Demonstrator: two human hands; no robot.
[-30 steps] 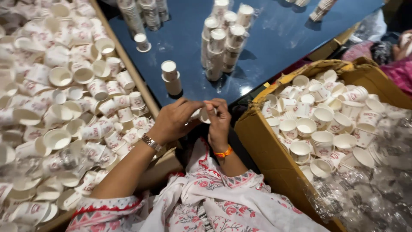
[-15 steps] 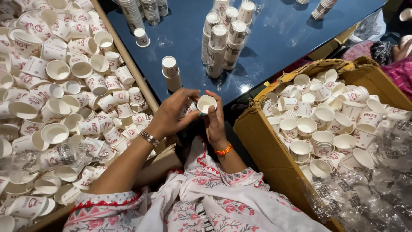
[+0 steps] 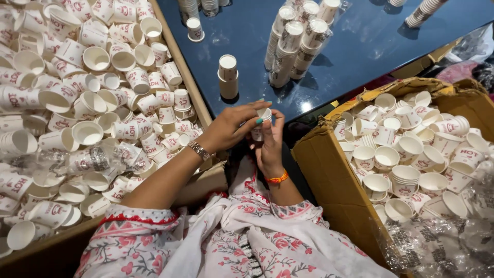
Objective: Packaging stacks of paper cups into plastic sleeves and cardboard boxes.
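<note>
Both hands (image 3: 252, 131) around small cup (image 3: 263, 116)

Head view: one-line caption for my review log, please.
Both hands, left hand and right hand, hold a small paper cup above a blue table, between a cardboard box and loose cups.

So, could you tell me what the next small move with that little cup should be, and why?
Probably set the small paper cup, pinched between the left hand and right hand, onto the short stack on the blue table: it stands closest, and taller stacks suggest stacking.
</note>
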